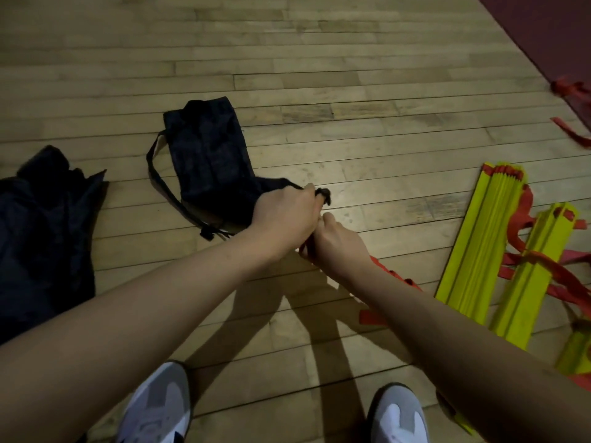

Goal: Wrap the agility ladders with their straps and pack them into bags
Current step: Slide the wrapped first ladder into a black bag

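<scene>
A dark navy drawstring bag (208,161) lies on the wooden floor ahead of me. My left hand (284,209) grips the bag's mouth at its near right corner, fingers curled round the fabric. Right beside it, my right hand (339,241) holds a red strap (393,276) that trails back under my forearm; what else it holds is hidden. To the right lie bundles of yellow ladder rungs (476,244) with red straps tangled around them.
Another dark bag or cloth (44,225) is heaped at the left. A dark red mat (550,36) covers the far right corner, with loose red straps (572,91) at its edge. My two grey and white shoes (160,407) stand at the bottom.
</scene>
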`<state>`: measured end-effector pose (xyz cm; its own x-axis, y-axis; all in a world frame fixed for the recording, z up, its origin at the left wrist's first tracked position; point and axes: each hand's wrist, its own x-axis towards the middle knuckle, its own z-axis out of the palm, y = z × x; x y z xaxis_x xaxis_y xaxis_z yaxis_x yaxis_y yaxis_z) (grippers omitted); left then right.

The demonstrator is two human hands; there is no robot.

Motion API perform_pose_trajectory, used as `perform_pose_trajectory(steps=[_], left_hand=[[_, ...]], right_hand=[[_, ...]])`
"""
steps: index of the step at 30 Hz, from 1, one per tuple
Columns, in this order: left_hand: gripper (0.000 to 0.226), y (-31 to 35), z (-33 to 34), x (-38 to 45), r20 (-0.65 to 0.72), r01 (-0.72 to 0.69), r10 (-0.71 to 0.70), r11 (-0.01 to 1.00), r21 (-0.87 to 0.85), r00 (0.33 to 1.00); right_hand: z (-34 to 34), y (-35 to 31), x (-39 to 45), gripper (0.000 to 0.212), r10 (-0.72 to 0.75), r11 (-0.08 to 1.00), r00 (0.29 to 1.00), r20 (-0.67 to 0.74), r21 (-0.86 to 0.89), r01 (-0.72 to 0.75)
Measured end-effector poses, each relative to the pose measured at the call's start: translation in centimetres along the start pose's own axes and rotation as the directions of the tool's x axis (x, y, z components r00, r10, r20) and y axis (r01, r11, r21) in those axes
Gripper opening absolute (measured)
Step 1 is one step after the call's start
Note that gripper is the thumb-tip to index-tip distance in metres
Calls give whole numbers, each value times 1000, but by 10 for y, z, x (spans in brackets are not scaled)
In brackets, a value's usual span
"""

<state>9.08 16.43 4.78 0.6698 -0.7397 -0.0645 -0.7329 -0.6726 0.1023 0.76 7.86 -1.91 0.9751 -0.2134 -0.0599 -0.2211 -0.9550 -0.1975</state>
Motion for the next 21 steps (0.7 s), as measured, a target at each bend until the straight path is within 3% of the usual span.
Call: perform_pose_trajectory(steps=[6, 10, 13, 17, 21], left_hand=[[45, -28, 23, 15, 44, 186, -183, 978, -97, 982], [45, -41, 41, 23, 82, 175, -160, 957, -229, 984], [42, -43, 50, 32, 128, 201, -169, 928, -313, 977], [42, -29, 64, 28, 114, 180, -155, 948, -261, 981], [42, -12, 75, 18, 142, 160, -127, 954, -255, 982]], right_hand=[[9, -8, 30, 48, 99, 995, 990, 105, -22, -97], [24, -4, 40, 54, 139, 990, 978, 157, 13, -143], [29, 5, 45, 63, 148, 988, 967, 208, -73, -135], [32, 23, 22, 68, 92, 975, 978, 190, -215, -50], [34, 41, -21, 70, 128, 963, 982, 140, -253, -89]])
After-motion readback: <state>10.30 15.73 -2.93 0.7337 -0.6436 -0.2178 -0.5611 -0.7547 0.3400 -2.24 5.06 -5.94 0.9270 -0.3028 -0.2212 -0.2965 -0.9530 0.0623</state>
